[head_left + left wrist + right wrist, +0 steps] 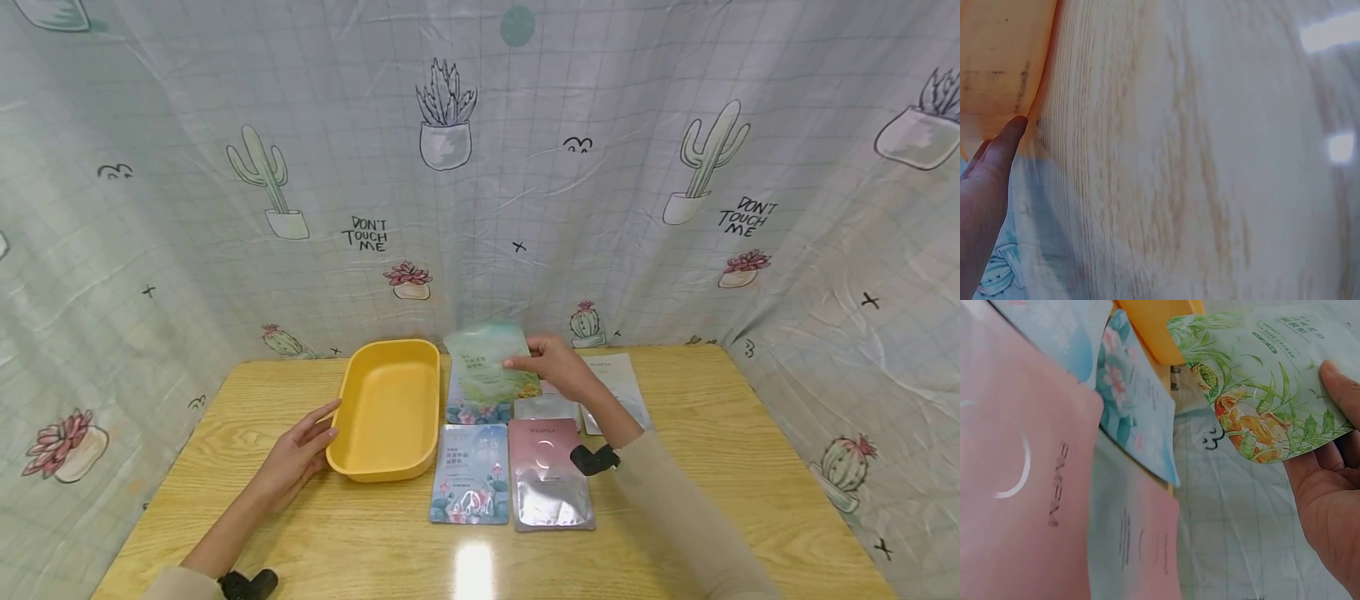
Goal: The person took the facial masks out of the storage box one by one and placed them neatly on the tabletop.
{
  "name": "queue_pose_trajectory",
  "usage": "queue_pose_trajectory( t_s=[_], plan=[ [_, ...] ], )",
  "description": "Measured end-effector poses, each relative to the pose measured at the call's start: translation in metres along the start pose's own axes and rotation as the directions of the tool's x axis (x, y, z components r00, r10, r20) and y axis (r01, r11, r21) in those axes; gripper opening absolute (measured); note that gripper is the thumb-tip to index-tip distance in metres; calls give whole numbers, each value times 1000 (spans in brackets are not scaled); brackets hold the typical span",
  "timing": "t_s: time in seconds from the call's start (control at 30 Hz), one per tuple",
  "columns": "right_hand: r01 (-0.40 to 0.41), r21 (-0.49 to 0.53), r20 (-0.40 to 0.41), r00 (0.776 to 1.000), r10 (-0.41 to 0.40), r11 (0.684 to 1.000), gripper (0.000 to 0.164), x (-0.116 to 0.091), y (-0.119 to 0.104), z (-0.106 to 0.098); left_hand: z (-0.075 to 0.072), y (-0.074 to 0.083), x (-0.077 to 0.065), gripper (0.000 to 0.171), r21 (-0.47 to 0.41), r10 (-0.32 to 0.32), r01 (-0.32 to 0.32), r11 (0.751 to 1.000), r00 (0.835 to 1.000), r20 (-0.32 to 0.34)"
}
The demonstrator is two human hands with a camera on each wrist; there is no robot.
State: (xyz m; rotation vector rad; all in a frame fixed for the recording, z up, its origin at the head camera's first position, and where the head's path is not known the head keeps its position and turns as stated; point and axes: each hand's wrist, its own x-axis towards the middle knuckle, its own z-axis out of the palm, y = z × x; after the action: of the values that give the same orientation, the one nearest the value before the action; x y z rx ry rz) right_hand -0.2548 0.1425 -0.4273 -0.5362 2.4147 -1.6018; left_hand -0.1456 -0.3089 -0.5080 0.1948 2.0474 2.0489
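In the head view my right hand [557,364] pinches a green sheet mask packet [487,362] by its right edge, above the other packets. The right wrist view shows the thumb on the front of this packet [1266,381] and the fingers behind it. My left hand [296,458] rests against the left outer wall of a yellow plastic tray [386,412]. In the left wrist view, a straight finger of the left hand [988,181] touches the tray [997,69]. No packet shows inside the tray.
On the wooden table [300,550] lie a front blue lotus packet [470,475], a front pink-and-silver packet [551,475], a partly covered blue packet [459,408] behind, another partly covered packet [547,408] and a white packet [618,387]. A cactus-print curtain [517,192] hangs behind.
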Motion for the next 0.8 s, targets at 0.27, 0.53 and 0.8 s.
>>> queue_pose_trajectory(
  t_s=[0.27,0.53,0.8],
  plan=[
    [-54,-18,-41,998,53,998,25,-20,10,-18,-1,0,0,60,-13,-3,3,1000,1000,5],
    [-31,39,-72,997,33,999,29,-38,20,-37,-1,0,1,60,-9,-6,6,1000,1000,-4],
    [-91,21,-121,988,93,996,31,-64,30,-56,1,4,2,62,-25,-10,10,1000,1000,10]
  ],
)
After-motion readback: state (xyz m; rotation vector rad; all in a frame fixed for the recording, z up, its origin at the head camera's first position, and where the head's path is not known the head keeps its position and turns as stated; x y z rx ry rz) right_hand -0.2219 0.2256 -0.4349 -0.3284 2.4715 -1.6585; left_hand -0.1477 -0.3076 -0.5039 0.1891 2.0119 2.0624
